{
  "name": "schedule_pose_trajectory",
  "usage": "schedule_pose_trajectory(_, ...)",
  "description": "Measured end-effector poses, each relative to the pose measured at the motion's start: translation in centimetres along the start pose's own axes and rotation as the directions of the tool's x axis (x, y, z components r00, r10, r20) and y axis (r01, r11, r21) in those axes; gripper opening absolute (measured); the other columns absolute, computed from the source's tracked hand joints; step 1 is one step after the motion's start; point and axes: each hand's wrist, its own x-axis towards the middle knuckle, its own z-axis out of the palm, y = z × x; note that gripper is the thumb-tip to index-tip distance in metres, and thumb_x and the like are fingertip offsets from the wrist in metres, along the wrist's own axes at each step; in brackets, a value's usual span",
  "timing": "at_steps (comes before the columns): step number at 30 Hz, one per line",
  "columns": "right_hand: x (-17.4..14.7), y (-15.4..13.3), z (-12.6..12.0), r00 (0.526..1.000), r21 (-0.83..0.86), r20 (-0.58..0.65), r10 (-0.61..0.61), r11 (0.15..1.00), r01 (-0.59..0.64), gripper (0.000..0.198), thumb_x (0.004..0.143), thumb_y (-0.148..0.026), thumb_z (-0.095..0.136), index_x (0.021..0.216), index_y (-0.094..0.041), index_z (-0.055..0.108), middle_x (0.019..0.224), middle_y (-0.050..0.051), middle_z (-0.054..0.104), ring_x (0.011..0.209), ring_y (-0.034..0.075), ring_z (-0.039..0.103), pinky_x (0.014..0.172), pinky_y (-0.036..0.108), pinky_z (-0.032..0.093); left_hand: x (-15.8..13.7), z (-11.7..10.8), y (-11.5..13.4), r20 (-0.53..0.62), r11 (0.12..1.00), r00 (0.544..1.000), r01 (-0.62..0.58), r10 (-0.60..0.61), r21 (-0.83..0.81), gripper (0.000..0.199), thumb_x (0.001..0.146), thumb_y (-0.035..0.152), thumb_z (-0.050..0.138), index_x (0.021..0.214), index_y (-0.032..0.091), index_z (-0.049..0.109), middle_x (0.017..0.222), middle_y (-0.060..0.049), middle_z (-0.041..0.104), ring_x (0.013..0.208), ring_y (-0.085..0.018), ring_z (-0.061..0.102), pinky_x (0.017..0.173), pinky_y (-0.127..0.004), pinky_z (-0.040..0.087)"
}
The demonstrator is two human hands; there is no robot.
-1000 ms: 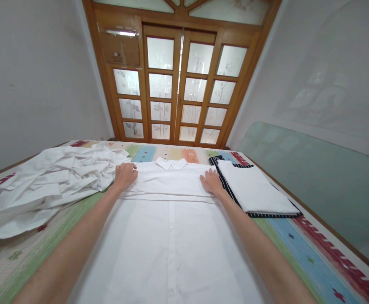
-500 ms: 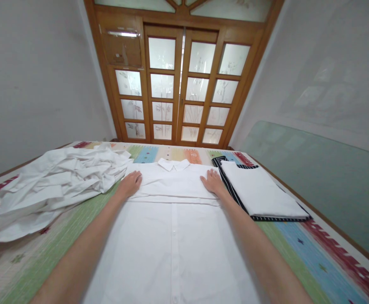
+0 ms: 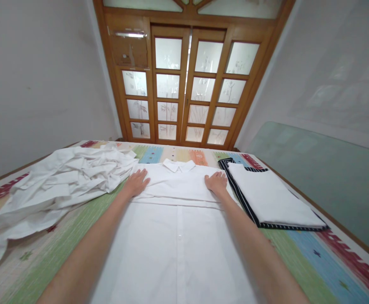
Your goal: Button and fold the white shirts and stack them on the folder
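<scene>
A white collared shirt [image 3: 178, 249] lies spread out before me, its collar at the far end and a button placket running down the middle. Folds cross it below the collar. My left hand [image 3: 137, 183] rests flat on the left shoulder area, fingers stretched out. On the opposite shoulder area lies my right hand [image 3: 216, 182], palm down with the fingers spread. Both hands press on the cloth without gripping it. The shirt's near end runs out of view between my forearms.
On the left is a rumpled heap of white cloth [image 3: 73, 177]. To the right sits a folded white garment [image 3: 276, 196] on top of black striped cloth [image 3: 242, 198]. A colourful patterned sheet [image 3: 86, 240] covers the bed. A pale green headboard-like panel [image 3: 324, 169] borders the right side.
The view has shifted slightly, so the scene sits further right. Both hands stay at the shirt's shoulders, with the fingers a little more spread.
</scene>
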Motion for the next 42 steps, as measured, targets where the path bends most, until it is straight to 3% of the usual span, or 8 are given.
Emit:
schedule_pose_trajectory(2,-0.2,-0.7,0.0,0.994,-0.02,0.032,-0.1,0.995,0.101,0.073,0.094,-0.043,0.022,0.149,0.006,0.021,0.157,0.026,0.018,0.146,0.036,0.013,0.116,0.049,0.009,0.0,-0.3,0.4,0.03,1.0,0.999,0.018,-0.019,0.02,0.059,0.097,0.04,0.024,0.149,0.014,0.031,0.158,-0.01,0.027,0.146,-0.027,0.021,0.116,-0.042,0.022)
schedule_pose_trajectory(4,-0.3,-1.1,-0.1,0.956,-0.036,0.081,-0.28,0.958,0.284,0.068,0.096,-0.042,0.02,0.152,-0.004,0.021,0.16,0.017,0.015,0.147,0.03,0.011,0.117,0.046,0.009,0.2,-0.5,0.8,0.044,0.998,0.998,0.035,-0.037,0.045,0.059,0.096,0.039,0.024,0.15,0.014,0.029,0.159,-0.009,0.024,0.146,-0.029,0.02,0.116,-0.045,0.02)
schedule_pose_trajectory(6,-0.4,-1.2,-0.3,0.921,-0.031,0.12,-0.37,0.926,0.376,0.067,0.097,-0.047,0.017,0.154,-0.013,0.02,0.161,0.011,0.014,0.148,0.026,0.011,0.117,0.043,0.008,0.5,-0.5,1.1,0.038,0.997,0.998,0.053,-0.056,0.062,0.06,0.096,0.038,0.025,0.151,0.014,0.029,0.159,-0.01,0.024,0.146,-0.031,0.02,0.116,-0.047,0.019)
schedule_pose_trajectory(10,-0.1,-1.0,-0.7,0.945,-0.004,0.135,-0.297,0.954,0.3,0.074,0.096,-0.056,0.016,0.154,-0.012,0.02,0.161,0.01,0.014,0.147,0.027,0.011,0.117,0.041,0.007,1.4,-0.3,1.6,0.027,0.995,0.996,0.085,-0.086,0.05,0.061,0.097,0.046,0.024,0.15,0.018,0.031,0.158,-0.009,0.026,0.145,-0.033,0.021,0.116,-0.05,0.018)
schedule_pose_trajectory(17,0.5,-0.7,-0.8,0.962,0.009,0.126,-0.243,0.97,0.243,0.077,0.095,-0.056,0.016,0.154,-0.007,0.018,0.162,0.011,0.011,0.148,0.027,0.01,0.118,0.042,0.006,3.4,0.1,1.6,-0.004,0.995,0.996,0.094,-0.093,0.047,0.064,0.096,0.053,0.022,0.149,0.018,0.034,0.157,-0.011,0.028,0.144,-0.035,0.023,0.114,-0.052,0.017)
schedule_pose_trajectory(24,1.2,0.3,-0.9,0.973,0.021,0.122,-0.195,0.981,0.194,0.08,0.095,-0.058,0.016,0.154,-0.004,0.016,0.161,0.013,0.011,0.148,0.024,0.008,0.118,0.041,0.005,4.8,0.3,0.7,-0.021,0.992,0.993,0.119,-0.119,0.032,0.069,0.095,0.055,0.021,0.148,0.013,0.034,0.157,-0.014,0.028,0.142,-0.035,0.027,0.114,-0.051,0.02)
schedule_pose_trajectory(37,1.1,0.5,-1.0,0.973,0.005,0.112,-0.203,0.979,0.204,0.079,0.095,-0.057,0.016,0.153,-0.003,0.016,0.161,0.014,0.013,0.148,0.024,0.009,0.118,0.041,0.007,4.9,-0.1,-0.2,-0.126,0.963,0.955,0.266,-0.268,-0.035,0.075,0.09,0.06,0.032,0.14,0.005,0.044,0.148,-0.022,0.041,0.14,-0.035,0.033,0.11,-0.047,0.03)
schedule_pose_trajectory(42,1.0,0.8,-0.9,0.951,-0.047,0.125,-0.283,0.956,0.291,0.075,0.097,-0.054,0.016,0.153,-0.005,0.018,0.161,0.015,0.01,0.148,0.027,0.008,0.118,0.043,0.006,4.5,0.2,0.4,-0.16,0.986,0.976,0.158,-0.149,0.043,0.063,0.093,0.045,0.031,0.14,0.004,0.044,0.15,-0.023,0.038,0.141,-0.037,0.029,0.113,-0.055,0.021)
